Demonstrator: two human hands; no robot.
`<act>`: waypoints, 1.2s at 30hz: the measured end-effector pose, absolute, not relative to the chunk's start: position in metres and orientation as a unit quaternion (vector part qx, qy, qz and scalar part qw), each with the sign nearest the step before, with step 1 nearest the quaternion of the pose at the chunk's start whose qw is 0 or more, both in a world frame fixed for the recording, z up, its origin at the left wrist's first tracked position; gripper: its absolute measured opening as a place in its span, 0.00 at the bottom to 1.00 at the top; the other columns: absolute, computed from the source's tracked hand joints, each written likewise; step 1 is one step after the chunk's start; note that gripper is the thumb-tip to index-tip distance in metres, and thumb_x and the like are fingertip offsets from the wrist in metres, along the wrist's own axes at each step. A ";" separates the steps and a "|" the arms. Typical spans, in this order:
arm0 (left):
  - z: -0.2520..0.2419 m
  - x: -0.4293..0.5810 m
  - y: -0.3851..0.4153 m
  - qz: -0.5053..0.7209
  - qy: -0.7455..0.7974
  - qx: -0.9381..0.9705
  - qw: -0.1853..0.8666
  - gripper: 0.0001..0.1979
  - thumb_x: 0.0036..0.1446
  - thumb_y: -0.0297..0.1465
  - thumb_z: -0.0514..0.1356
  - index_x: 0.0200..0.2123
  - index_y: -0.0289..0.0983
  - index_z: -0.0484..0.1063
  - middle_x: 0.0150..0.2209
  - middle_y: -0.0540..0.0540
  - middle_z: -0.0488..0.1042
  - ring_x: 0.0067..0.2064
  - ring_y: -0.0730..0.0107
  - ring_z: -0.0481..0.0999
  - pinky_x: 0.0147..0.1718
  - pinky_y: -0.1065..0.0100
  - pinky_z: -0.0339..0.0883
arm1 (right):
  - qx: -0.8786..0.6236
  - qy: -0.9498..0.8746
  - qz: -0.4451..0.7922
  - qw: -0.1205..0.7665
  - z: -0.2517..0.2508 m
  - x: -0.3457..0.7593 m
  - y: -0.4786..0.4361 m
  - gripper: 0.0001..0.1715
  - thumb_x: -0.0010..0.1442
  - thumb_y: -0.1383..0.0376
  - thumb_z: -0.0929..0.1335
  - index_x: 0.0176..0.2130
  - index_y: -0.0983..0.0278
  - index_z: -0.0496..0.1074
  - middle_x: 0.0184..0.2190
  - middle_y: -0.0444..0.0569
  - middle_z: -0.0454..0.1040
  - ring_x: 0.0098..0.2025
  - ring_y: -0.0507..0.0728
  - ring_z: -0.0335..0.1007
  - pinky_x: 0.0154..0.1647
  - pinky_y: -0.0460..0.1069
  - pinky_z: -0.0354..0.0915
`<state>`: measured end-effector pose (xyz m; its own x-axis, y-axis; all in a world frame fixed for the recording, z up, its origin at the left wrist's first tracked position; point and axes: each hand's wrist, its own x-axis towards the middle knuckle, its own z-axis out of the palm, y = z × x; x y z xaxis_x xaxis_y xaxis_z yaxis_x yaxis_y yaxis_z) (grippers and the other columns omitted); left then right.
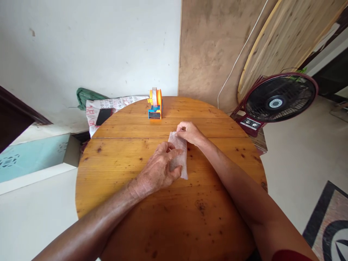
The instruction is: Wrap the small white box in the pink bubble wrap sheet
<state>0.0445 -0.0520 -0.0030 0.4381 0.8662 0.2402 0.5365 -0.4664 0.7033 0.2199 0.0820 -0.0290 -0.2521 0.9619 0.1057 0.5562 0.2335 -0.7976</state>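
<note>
A small clear plastic bag lies on the round wooden table, near its middle. My left hand rests over the bag's near half with fingers curled onto it, pressing it down. My right hand pinches the bag's far top edge between thumb and fingers. An orange and blue tape dispenser with a roll of tape stands upright at the table's far edge, well beyond both hands.
A dark red floor fan stands at the right of the table. A printed white sack with a black phone on it and a green bag lie at the far left. A patterned mat lies on the floor right.
</note>
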 end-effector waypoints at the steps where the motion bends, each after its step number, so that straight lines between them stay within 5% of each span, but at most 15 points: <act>1: -0.002 0.044 -0.052 0.294 0.439 0.804 0.272 0.21 0.52 0.29 0.61 0.51 0.41 0.71 0.50 0.41 0.64 0.48 0.59 0.71 0.44 0.59 0.72 | -0.532 -0.725 0.309 0.308 -0.029 0.220 0.082 0.06 0.44 0.65 0.71 0.25 0.63 0.69 0.22 0.40 0.68 0.25 0.50 0.61 0.26 0.45 0.56; 6: -0.001 0.045 -0.054 0.282 0.457 0.801 0.266 0.18 0.52 0.29 0.60 0.49 0.38 0.74 0.49 0.41 0.66 0.45 0.60 0.72 0.40 0.61 0.73 | -0.531 -0.711 0.331 0.322 -0.024 0.226 0.081 0.21 0.45 0.65 0.73 0.41 0.61 0.72 0.38 0.42 0.75 0.30 0.49 0.64 0.29 0.44 0.61; 12: 0.000 0.045 -0.054 0.289 0.445 0.812 0.244 0.19 0.52 0.29 0.61 0.49 0.35 0.74 0.47 0.40 0.66 0.48 0.60 0.71 0.43 0.61 0.72 | -0.572 -0.649 0.414 0.283 0.001 0.249 0.079 0.29 0.48 0.63 0.74 0.50 0.61 0.68 0.58 0.53 0.66 0.34 0.50 0.70 0.25 0.44 0.67; 17: -0.001 0.045 -0.054 0.290 0.441 0.814 0.243 0.19 0.53 0.30 0.61 0.49 0.34 0.75 0.48 0.39 0.66 0.48 0.59 0.70 0.43 0.60 0.72 | -0.573 -0.640 0.484 0.166 0.016 0.261 0.077 0.18 0.55 0.54 0.72 0.37 0.66 0.74 0.38 0.55 0.77 0.26 0.51 0.71 0.17 0.43 0.63; 22: -0.002 0.046 -0.054 0.294 0.444 0.809 0.247 0.19 0.53 0.29 0.61 0.49 0.36 0.75 0.48 0.39 0.66 0.49 0.58 0.70 0.43 0.60 0.72 | -0.583 -0.643 0.462 0.183 0.010 0.248 0.075 0.18 0.52 0.54 0.74 0.30 0.67 0.75 0.29 0.52 0.77 0.20 0.49 0.67 0.11 0.43 0.55; 32: -0.003 0.044 -0.053 0.291 0.436 0.816 0.243 0.20 0.53 0.29 0.60 0.50 0.34 0.74 0.49 0.39 0.66 0.48 0.59 0.71 0.43 0.59 0.73 | -0.600 -0.669 0.410 0.156 0.000 0.232 0.071 0.14 0.52 0.58 0.73 0.26 0.64 0.70 0.10 0.37 0.60 0.12 0.47 0.51 0.13 0.45 0.45; 36: -0.002 0.044 -0.053 0.294 0.434 0.819 0.233 0.19 0.53 0.29 0.60 0.50 0.34 0.75 0.48 0.38 0.66 0.50 0.57 0.70 0.45 0.58 0.72 | -0.565 -0.686 0.413 0.201 -0.012 0.228 0.076 0.13 0.48 0.61 0.73 0.23 0.63 0.66 0.13 0.36 0.60 0.15 0.47 0.53 0.16 0.45 0.47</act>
